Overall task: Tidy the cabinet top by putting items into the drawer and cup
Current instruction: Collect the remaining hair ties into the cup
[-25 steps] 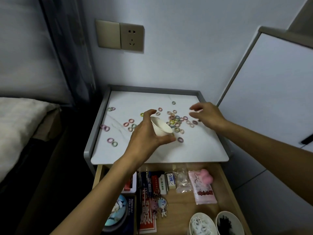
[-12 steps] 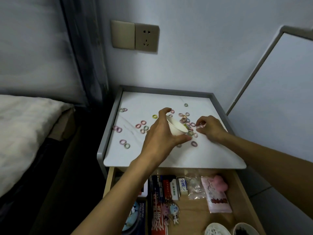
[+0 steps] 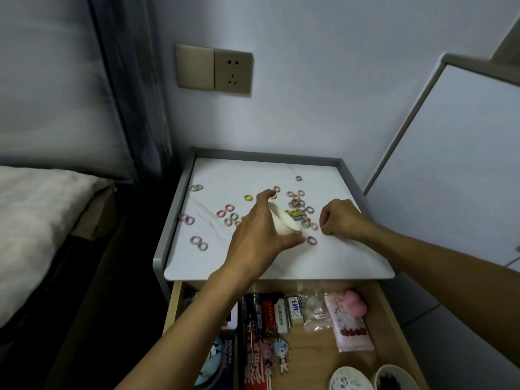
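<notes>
Several small pastel hair ties lie scattered on the white marble cabinet top [image 3: 323, 260], most of them in a pile [image 3: 298, 205] at centre right. My left hand [image 3: 259, 235] grips a white paper cup [image 3: 284, 225] tipped on its side, mouth toward the pile. My right hand [image 3: 342, 220] rests on the top at the pile's right edge, fingers curled in tight over a few ties; what lies inside the fist is hidden. Below the top, the wooden drawer [image 3: 389, 313] stands pulled out.
The drawer holds boxes, keychain figures, a pink packet [image 3: 349, 325] and two small bowls [image 3: 350, 380] at its front. Loose ties [image 3: 198, 243] lie at the top's left side. A bed [image 3: 36, 220] is on the left, a white cabinet door [image 3: 450, 178] on the right.
My right hand has drawn back from the far side of the pile and closed into a fist near the cup's mouth. The left hand keeps the cup tilted in place.
</notes>
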